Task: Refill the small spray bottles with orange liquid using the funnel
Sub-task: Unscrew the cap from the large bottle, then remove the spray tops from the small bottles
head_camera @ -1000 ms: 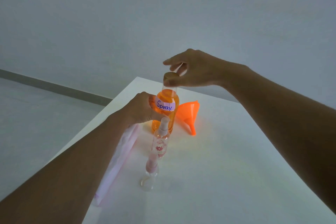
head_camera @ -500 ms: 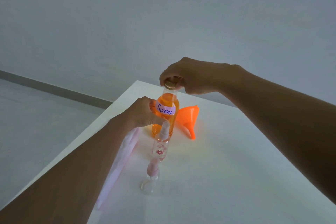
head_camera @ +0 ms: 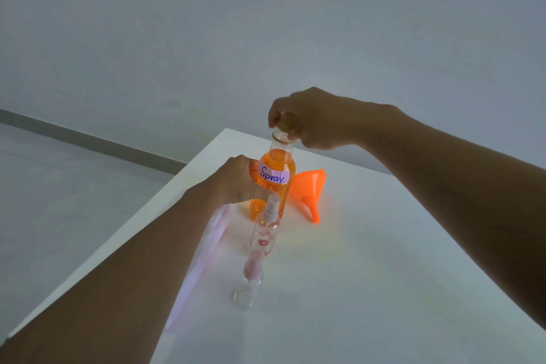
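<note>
At frame centre, the left hand (head_camera: 239, 183) wraps the orange bottle (head_camera: 273, 183) while the right hand (head_camera: 313, 118) pinches its cap (head_camera: 286, 121).

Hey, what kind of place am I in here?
Probably a bare indoor room, hard to say more: a plain white table, a blank grey wall and a dark skirting strip along the floor.

Light: dim, cool grey cast overall.
Glow: orange bottle (head_camera: 273, 179) and funnel (head_camera: 310, 190) shine brightly, tinting the white table (head_camera: 384, 260).
Arms: dark, underexposed.
Focus: nearest spray bottle (head_camera: 249, 284) soft.
Edges: wide-angle stretch.
</note>
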